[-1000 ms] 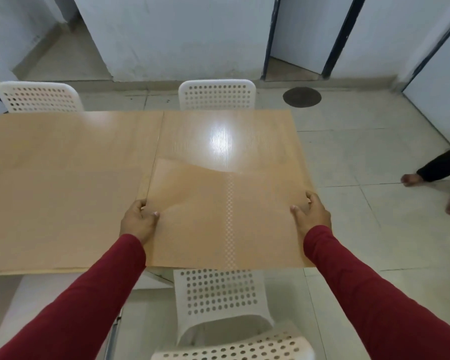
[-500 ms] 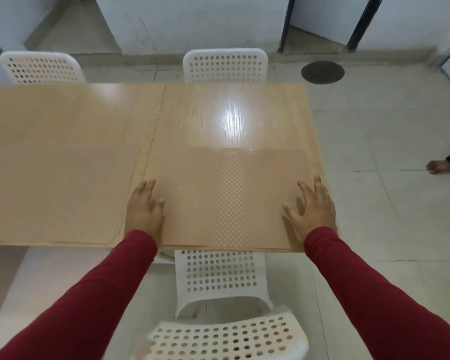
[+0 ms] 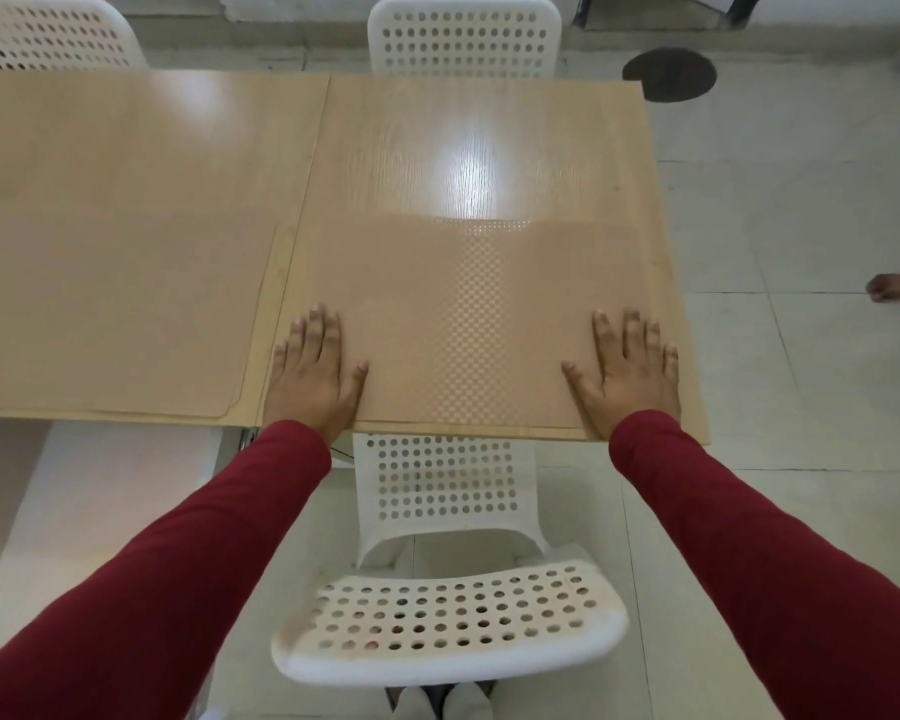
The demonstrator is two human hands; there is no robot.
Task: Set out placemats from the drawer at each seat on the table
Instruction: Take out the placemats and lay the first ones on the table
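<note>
A tan placemat (image 3: pixel 468 324) with a fine dotted weave lies flat on the right half of the wooden table (image 3: pixel 468 142), at the near edge above a white chair. My left hand (image 3: pixel 313 376) rests palm down on its left edge, fingers spread. My right hand (image 3: pixel 627 374) presses flat on its right edge, fingers spread too. A second tan placemat (image 3: pixel 115 314) lies flat on the left half of the table, at the near edge, untouched.
A white perforated chair (image 3: pixel 448 615) stands tucked under the near edge, right in front of me. Two more white chairs (image 3: pixel 463 36) (image 3: pixel 48 36) stand at the far side. Someone's hand (image 3: pixel 897 285) shows at the right edge, above the tiled floor.
The placemat, held up by both side edges a second ago, now lies flat on the table. Both hands have let go and rest flat on it. The view has tilted downward.
</note>
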